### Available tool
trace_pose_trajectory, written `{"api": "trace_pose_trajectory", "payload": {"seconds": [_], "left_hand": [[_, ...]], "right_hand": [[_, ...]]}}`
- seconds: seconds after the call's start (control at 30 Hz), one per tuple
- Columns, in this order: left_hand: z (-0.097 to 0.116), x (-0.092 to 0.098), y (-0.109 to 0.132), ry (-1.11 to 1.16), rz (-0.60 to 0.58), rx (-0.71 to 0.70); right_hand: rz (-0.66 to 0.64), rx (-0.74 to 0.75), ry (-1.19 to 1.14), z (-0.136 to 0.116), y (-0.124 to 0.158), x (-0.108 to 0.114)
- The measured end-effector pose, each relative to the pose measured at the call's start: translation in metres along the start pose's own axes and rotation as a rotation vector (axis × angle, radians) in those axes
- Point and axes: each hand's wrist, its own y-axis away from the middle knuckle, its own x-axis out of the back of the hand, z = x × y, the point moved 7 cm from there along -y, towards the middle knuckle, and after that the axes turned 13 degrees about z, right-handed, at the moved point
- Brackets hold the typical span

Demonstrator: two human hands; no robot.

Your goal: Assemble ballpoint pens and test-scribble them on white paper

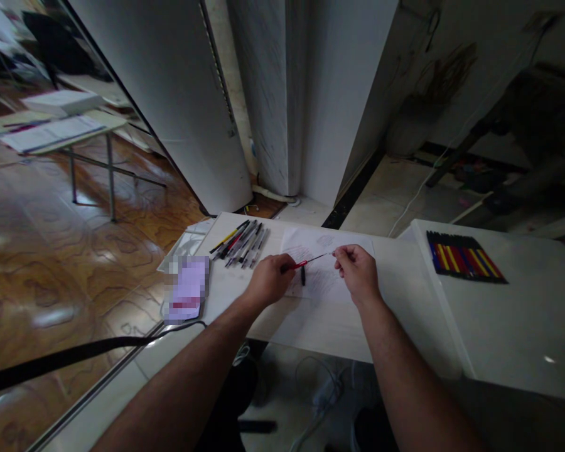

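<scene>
Left hand [274, 277]: clamped on the red barrel [301, 264], held above the paper [329, 287] on the desk [268, 320]
Right hand [358, 269]: fingertips pinched together at the tip of the thin rod [316, 258]
Rod axis: run rightward from barrel, angled slightly toward the desk's far edge
Loose pens [242, 243]: heaped near the far left corner
Pen row [466, 256]: laid on the right-hand surface [513, 333]; whether a case is used cannot be told

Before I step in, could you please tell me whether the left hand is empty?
No, the left hand is holding a red pen above the sheet of paper.
</scene>
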Motion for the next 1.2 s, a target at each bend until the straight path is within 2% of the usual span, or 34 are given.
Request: {"api": "trace_pose_trajectory", "payload": {"seconds": [0.37,0.8,1.2], "left_hand": [[0.002,0.0,0.001,-0.019,0.005,-0.021],[0.009,0.003,0.002,-0.001,0.012,-0.051],[0.013,0.006,0.003,0.028,0.021,-0.052]], "right_hand": [[-0.026,-0.047,-0.01,-0.001,0.003,-0.003],[-0.163,-0.094,-0.019,0.0,0.014,-0.018],[-0.18,-0.156,-0.084,0.0,0.018,-0.022]]}}
